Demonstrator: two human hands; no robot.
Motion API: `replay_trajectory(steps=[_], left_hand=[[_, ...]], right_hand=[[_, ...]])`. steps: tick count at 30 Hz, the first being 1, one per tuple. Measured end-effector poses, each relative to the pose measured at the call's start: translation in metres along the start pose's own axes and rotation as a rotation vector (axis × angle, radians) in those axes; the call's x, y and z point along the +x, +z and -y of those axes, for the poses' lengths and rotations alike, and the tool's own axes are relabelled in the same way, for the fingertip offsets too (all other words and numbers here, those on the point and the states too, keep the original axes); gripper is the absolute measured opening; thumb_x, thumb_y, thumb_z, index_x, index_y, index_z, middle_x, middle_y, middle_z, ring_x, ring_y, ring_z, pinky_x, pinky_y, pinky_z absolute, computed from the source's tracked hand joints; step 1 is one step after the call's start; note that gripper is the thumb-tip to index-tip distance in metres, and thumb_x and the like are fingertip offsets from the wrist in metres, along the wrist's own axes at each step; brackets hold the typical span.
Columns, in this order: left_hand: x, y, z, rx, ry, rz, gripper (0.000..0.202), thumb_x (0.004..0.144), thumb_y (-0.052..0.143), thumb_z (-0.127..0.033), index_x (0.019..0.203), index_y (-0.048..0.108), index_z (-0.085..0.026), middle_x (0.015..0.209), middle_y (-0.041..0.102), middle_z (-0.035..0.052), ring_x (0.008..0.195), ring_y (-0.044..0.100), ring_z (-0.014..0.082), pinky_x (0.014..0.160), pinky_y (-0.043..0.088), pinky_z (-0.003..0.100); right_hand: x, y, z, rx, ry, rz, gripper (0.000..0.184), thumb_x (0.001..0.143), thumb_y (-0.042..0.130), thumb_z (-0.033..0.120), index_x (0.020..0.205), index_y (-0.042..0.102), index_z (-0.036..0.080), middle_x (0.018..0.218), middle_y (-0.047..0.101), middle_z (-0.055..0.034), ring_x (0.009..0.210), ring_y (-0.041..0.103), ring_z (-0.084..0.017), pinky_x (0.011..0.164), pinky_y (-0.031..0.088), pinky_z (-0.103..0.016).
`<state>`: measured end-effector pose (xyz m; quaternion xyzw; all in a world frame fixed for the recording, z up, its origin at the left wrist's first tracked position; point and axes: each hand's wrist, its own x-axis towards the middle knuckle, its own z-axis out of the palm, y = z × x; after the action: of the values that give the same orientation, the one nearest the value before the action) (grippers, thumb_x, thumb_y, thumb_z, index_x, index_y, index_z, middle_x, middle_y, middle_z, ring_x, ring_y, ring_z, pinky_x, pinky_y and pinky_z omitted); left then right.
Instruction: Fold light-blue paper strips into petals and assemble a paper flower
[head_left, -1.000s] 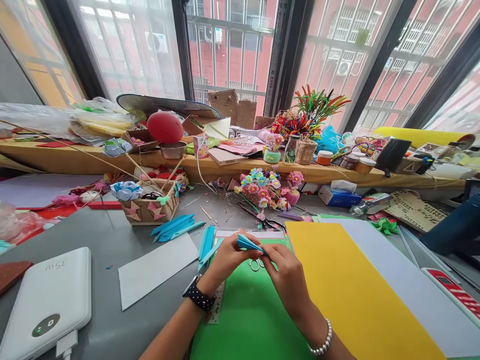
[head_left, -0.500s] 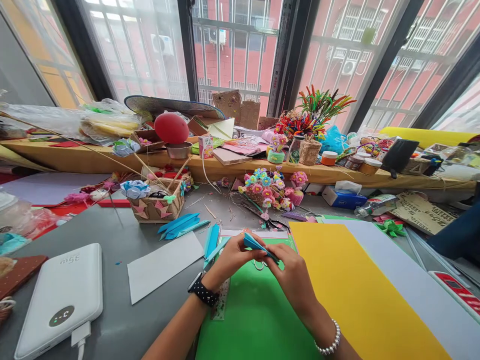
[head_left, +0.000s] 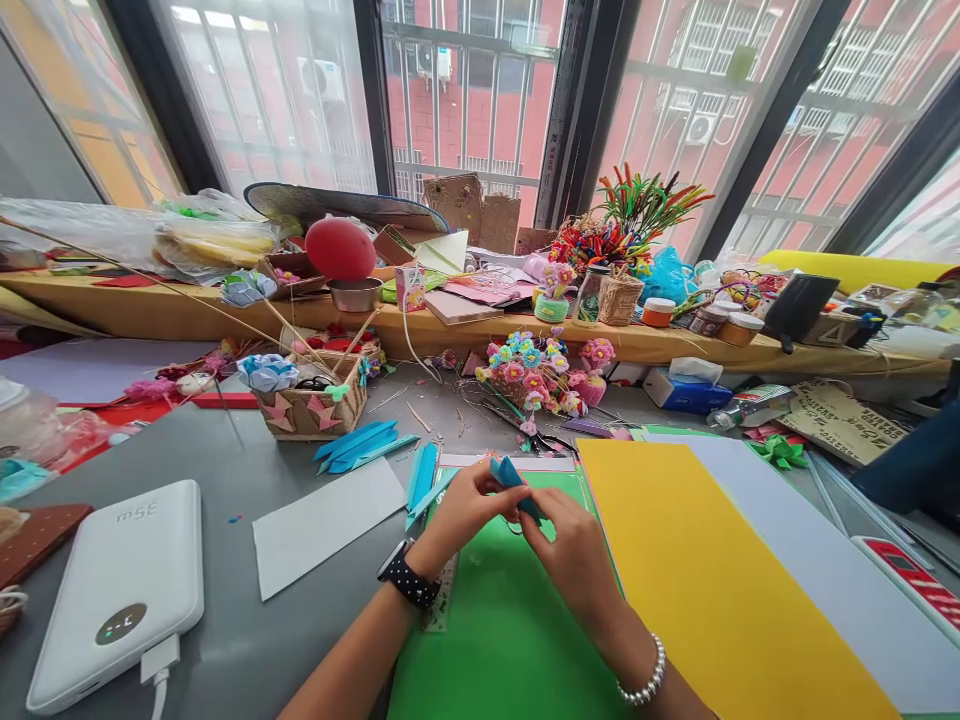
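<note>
A folded piece of blue paper (head_left: 511,476) is pinched between both hands above the green mat (head_left: 517,620). My left hand (head_left: 474,502), with a watch on its wrist, is closed on the paper's left side. On its right end my right hand (head_left: 561,532) is closed too, a beaded bracelet at that wrist. Fingers cover part of the paper. Behind the left hand lie more folded blue strips (head_left: 423,478), and a bundle of blue folded pieces (head_left: 361,446) rests further left. Part of a ring-shaped metal thing shows just beneath the fingers.
White paper (head_left: 330,530) and a white power bank (head_left: 120,590) lie on the left. Yellow sheet (head_left: 697,560) is at the right. A cardboard basket (head_left: 309,412) and craft flowers (head_left: 529,370) stand behind; a cluttered shelf (head_left: 480,328) runs below the windows.
The blue paper has turned in my fingers, so its folds now face differently. My right hand has shifted slightly left and closer to the left hand.
</note>
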<state>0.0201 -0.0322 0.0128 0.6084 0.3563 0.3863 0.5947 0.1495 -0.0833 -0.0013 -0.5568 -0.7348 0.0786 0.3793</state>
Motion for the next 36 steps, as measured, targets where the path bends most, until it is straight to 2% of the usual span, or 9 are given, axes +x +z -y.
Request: replay_trajectory(steps=[4,7,13,19,23,30,36], left_hand=[[0.000,0.005,0.000,0.077,-0.071,-0.136,0.026,0.059,0.066,-0.037,0.060,0.055,-0.013,0.048,0.058,-0.0004,0.048,0.057,0.0132,0.049,0.046,0.023],[0.001,0.004,0.002,0.143,-0.076,-0.154,0.028,0.058,0.065,-0.039,0.059,0.055,-0.013,0.047,0.058,0.0001,0.047,0.058,0.0143,0.048,0.046,0.023],[0.002,-0.006,0.003,0.099,-0.107,0.009,0.029,0.061,0.064,-0.039,0.070,0.059,-0.012,0.054,0.062,0.0014,0.050,0.059,0.0136,0.051,0.048,0.025],[-0.003,-0.010,-0.010,0.029,-0.186,0.089,0.037,0.059,0.067,-0.037,0.086,0.060,-0.012,0.057,0.063,0.0006,0.051,0.060,0.0129,0.055,0.049,0.025],[-0.004,-0.013,-0.013,0.029,-0.192,0.169,0.034,0.061,0.066,-0.036,0.084,0.059,-0.012,0.058,0.062,0.0012,0.051,0.060,0.0126,0.055,0.049,0.025],[-0.004,-0.014,-0.010,-0.026,-0.206,0.205,0.030,0.061,0.066,-0.035,0.080,0.058,-0.013,0.064,0.064,0.0021,0.058,0.061,0.0138,0.059,0.050,0.028],[-0.003,-0.011,-0.010,-0.046,-0.211,0.194,0.029,0.062,0.064,-0.034,0.080,0.061,-0.013,0.065,0.063,0.0020,0.058,0.060,0.0123,0.057,0.048,0.025]], right_hand=[[-0.003,0.007,-0.003,-0.055,0.003,-0.024,0.018,0.078,0.047,0.017,0.093,0.057,0.013,0.083,0.063,-0.0085,0.076,0.058,-0.020,0.065,0.046,-0.031],[-0.002,0.004,-0.003,-0.033,0.028,0.035,0.016,0.079,0.045,0.016,0.086,0.059,0.014,0.081,0.064,-0.0078,0.072,0.058,-0.019,0.061,0.045,-0.030],[0.004,-0.006,-0.002,0.133,0.070,0.184,0.017,0.080,0.044,0.020,0.076,0.061,0.017,0.071,0.064,-0.0030,0.063,0.057,-0.016,0.056,0.042,-0.024],[0.007,-0.013,-0.002,0.327,0.071,0.312,0.019,0.081,0.043,0.020,0.073,0.061,0.017,0.067,0.062,-0.0009,0.063,0.057,-0.014,0.058,0.044,-0.023],[0.009,-0.018,-0.004,0.486,0.114,0.438,0.021,0.081,0.043,0.023,0.072,0.061,0.017,0.069,0.062,-0.0006,0.064,0.058,-0.013,0.060,0.046,-0.022],[0.010,-0.020,-0.005,0.491,0.106,0.454,0.023,0.081,0.042,0.024,0.072,0.062,0.018,0.070,0.062,-0.0006,0.066,0.059,-0.014,0.061,0.048,-0.025],[0.009,-0.019,-0.005,0.525,0.122,0.446,0.025,0.081,0.041,0.025,0.065,0.059,0.018,0.063,0.060,0.0011,0.061,0.059,-0.014,0.059,0.049,-0.026]])
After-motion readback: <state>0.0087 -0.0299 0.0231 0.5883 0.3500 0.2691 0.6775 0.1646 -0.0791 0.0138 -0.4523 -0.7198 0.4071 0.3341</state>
